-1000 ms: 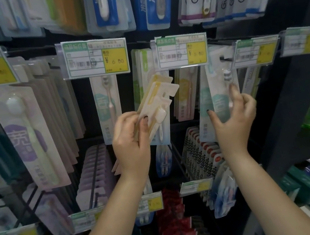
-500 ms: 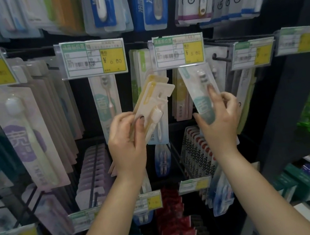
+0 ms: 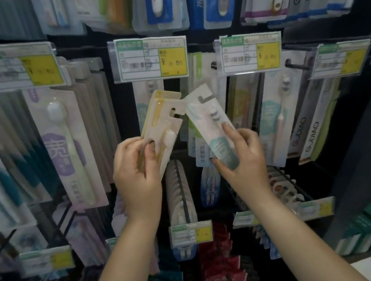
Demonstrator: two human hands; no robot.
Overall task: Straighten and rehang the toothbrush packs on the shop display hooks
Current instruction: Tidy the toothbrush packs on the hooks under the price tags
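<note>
Hands (image 3: 136, 173) (image 3: 241, 155) each grip toothbrush packs (image 3: 162, 124) (image 3: 213, 123), lower pack ends hidden behind palms.

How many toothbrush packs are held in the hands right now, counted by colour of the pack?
Yellow packs, in the left hand: 2 visible, fanned; more may hide behind.
Teal-label pack, in the right hand: 1.
Total: 3 visible.
</note>
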